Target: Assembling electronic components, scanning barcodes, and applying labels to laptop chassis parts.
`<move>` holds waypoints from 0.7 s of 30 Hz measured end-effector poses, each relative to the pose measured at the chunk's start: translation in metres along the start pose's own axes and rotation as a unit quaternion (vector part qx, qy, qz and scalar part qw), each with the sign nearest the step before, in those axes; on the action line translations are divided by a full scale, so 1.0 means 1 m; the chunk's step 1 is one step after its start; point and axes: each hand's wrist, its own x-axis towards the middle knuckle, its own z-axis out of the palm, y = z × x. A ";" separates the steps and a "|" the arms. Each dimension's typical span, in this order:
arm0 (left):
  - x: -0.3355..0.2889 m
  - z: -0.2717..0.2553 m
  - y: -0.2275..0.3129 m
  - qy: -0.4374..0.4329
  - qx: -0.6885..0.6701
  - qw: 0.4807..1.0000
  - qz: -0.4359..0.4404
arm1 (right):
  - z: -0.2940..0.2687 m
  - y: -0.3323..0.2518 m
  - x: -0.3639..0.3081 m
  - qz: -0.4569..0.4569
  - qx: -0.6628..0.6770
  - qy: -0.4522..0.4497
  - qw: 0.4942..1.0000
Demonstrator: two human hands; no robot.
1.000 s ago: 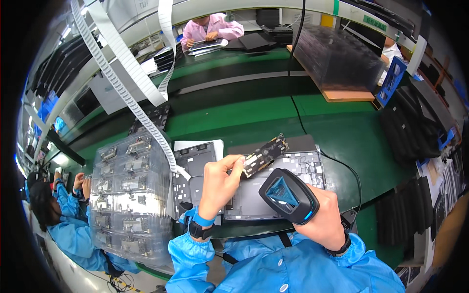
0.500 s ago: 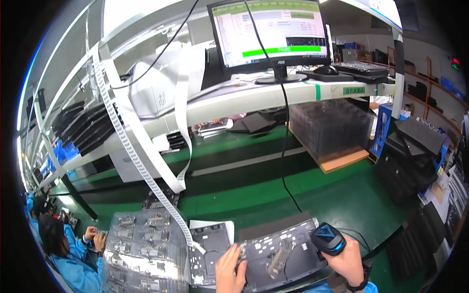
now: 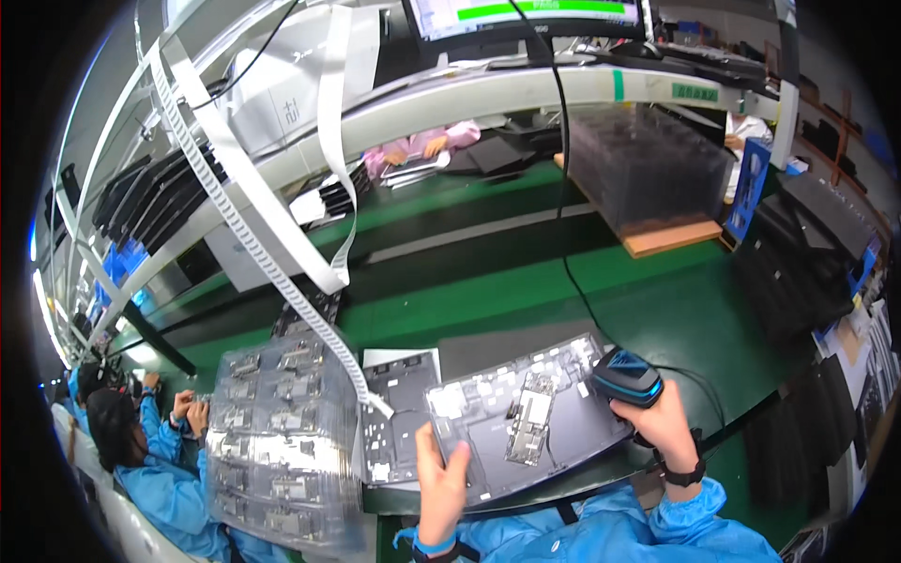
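My right hand (image 3: pixel 664 420) is wrapped round a black handheld barcode scanner (image 3: pixel 627 377) with blue trim. The scanner's head is over the right end of a dark grey laptop casing panel (image 3: pixel 488 427) dotted with white pads. My left hand (image 3: pixel 443 479) grips the panel's left edge, thumb on top and fingers partly hidden. On the panel lies a narrow circuit board (image 3: pixel 532 418), with a thin cable at its lower end. Just left of my left hand, a second dark casing panel (image 3: pixel 399 441) rests on the bench.
Stacked clear trays of circuit boards (image 3: pixel 282 441) stand at left, near a co-worker in blue (image 3: pixel 169 488). A strip of labels (image 3: pixel 272 267) and a black cable (image 3: pixel 566 188) hang down. Ahead are a monitor shelf (image 3: pixel 450 94) and stacked plastic trays (image 3: pixel 648 174) on the green bench (image 3: pixel 488 305).
My view has tilted down, so the bench sits higher and more of my sleeves shows. The circuit board, blurred before, is sharp now. A person's pink sleeves have appeared beneath the shelf.
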 end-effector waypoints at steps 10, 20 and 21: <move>0.180 -0.041 0.006 0.059 -0.095 0.993 -0.038 | -0.011 -0.012 0.028 0.029 -0.031 -0.043 0.998; 0.354 -0.061 -0.104 0.153 0.223 0.962 -0.033 | -0.095 0.067 0.039 0.098 -0.127 0.143 0.977; 0.346 -0.046 -0.101 0.162 0.332 0.928 0.038 | -0.100 0.072 0.042 0.107 -0.153 0.156 0.970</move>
